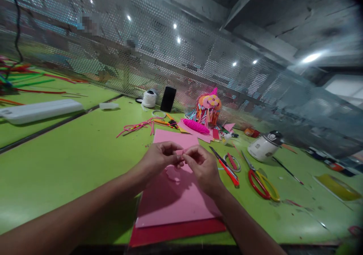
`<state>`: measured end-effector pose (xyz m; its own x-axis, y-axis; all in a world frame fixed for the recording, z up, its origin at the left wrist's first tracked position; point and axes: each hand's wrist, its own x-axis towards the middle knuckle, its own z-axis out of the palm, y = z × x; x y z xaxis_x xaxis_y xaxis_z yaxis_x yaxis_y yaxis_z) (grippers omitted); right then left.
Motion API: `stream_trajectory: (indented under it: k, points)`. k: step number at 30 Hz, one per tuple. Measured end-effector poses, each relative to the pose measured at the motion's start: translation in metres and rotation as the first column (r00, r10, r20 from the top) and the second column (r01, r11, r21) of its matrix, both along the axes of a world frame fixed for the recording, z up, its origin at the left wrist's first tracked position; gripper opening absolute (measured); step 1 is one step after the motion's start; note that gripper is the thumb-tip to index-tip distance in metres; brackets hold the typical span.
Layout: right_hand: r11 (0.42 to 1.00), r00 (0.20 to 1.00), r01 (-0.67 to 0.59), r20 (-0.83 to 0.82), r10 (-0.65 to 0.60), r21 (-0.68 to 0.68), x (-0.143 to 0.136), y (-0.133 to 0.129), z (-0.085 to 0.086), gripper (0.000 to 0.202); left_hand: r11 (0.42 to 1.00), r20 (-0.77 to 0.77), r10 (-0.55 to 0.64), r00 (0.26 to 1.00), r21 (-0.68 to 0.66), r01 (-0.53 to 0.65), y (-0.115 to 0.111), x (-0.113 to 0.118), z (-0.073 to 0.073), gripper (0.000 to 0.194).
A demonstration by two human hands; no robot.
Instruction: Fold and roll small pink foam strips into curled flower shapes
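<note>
Over a pink sheet (176, 206) my left hand (166, 156) and my right hand (202, 168) meet, fingertips nearly touching. Both pinch a small pink piece (180, 152) between thumbs and forefingers. Below my left fingers a cut pink shape (172, 174) lies on the sheet. A red sheet (178, 232) shows under the pink one at the near edge. To the right of my right hand lie a red box cutter (231, 174), a tape roll (237, 165) and scissors (263, 185) with one red and one yellow handle.
Behind the sheets are pink cords (136, 126), magenta yarn (195, 126), a fringed pink and orange craft (209, 107), a black phone (168, 98) and a white spool (149, 99). A white penguin-like container (262, 147) stands right. A white case (42, 110) lies left. Perforated mesh rises behind.
</note>
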<state>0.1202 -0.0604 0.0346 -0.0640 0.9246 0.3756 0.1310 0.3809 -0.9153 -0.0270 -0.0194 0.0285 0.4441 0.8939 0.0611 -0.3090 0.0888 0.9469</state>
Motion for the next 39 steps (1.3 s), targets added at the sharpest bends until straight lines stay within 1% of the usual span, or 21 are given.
stream_trajectory:
  k: [2,6,10,16,19,22,25,31,35,37,39]
  points:
    - [1.000,1.000,0.003,-0.026,-0.004,-0.016,0.000,0.001,-0.001,0.008,1.000,-0.005,0.002,1.000,0.004,-0.002,-0.001,0.001,-0.001,0.024]
    - [0.999,0.999,0.033,0.006,-0.033,-0.023,0.002,0.001,-0.001,0.009,1.000,-0.028,-0.010,1.000,0.012,0.011,-0.002,0.001,-0.003,0.025]
    - [0.998,0.999,0.054,-0.001,-0.054,-0.036,0.003,0.002,-0.001,0.009,1.000,-0.050,-0.002,0.999,0.009,0.002,-0.001,0.001,-0.005,0.026]
    - [0.997,0.998,0.059,-0.034,-0.060,-0.050,0.003,0.006,-0.004,0.009,0.998,-0.073,-0.040,0.997,0.042,0.043,0.002,0.001,-0.007,0.028]
    - [0.996,0.996,0.060,-0.060,-0.064,-0.062,0.001,0.006,-0.001,0.010,0.999,-0.114,-0.008,0.993,0.043,0.013,0.004,0.002,-0.009,0.032]
    - [0.994,0.995,0.058,-0.078,-0.065,-0.095,0.000,0.004,0.003,0.009,0.999,-0.135,-0.005,0.991,0.030,0.009,0.004,0.002,-0.010,0.034]
    - [0.991,0.994,0.070,-0.076,-0.079,-0.116,0.000,0.003,0.004,0.009,0.999,-0.145,0.001,0.989,0.038,0.005,0.003,0.003,-0.010,0.034]
    - [0.986,0.994,0.101,-0.018,-0.104,-0.132,0.002,0.003,0.000,0.010,0.993,-0.159,0.033,0.987,0.119,-0.014,-0.002,0.004,-0.003,0.033]
    - [0.980,0.993,0.114,-0.018,-0.119,-0.163,0.004,0.006,-0.002,0.016,0.995,-0.129,0.052,0.990,0.097,-0.040,0.001,0.006,-0.008,0.036]
    - [0.975,0.991,0.102,-0.066,-0.117,-0.198,0.005,0.007,-0.002,0.023,0.997,-0.112,0.048,0.993,0.072,-0.040,0.004,0.007,-0.012,0.040]
    - [0.968,0.986,0.048,-0.144,-0.086,-0.246,0.006,0.008,0.000,0.033,0.998,-0.102,0.042,0.994,0.055,-0.036,0.006,0.007,-0.015,0.042]
